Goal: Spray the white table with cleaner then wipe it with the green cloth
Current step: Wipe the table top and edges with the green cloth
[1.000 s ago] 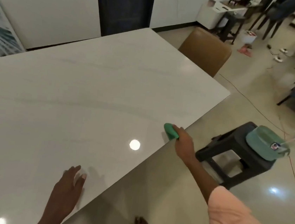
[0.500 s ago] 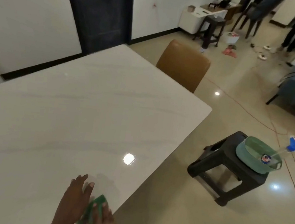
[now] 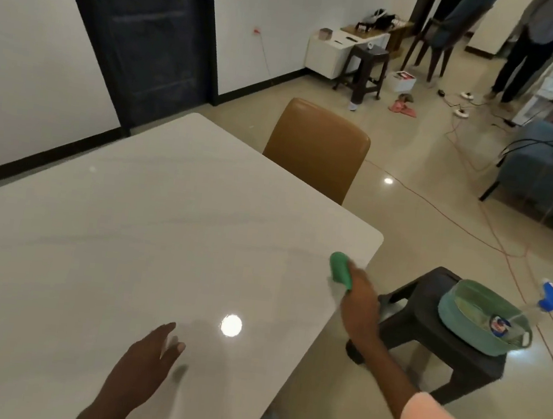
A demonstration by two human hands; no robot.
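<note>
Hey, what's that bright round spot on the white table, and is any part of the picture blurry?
Head view: the spot is glare from an overhead light on the glossy white table; a second glint shows on the floor. The right hand with the green cloth is smeared by motion blur, the left hand slightly; straight wall edges bow from the wide lens.

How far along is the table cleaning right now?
Spraying looks finished: the spray bottle lies in the green basin on the dark stool, out of hand. Wiping is in hand: the right hand presses the green cloth on the white table near its right edge, while the left hand rests flat. How much surface remains unwiped cannot be told.
</note>
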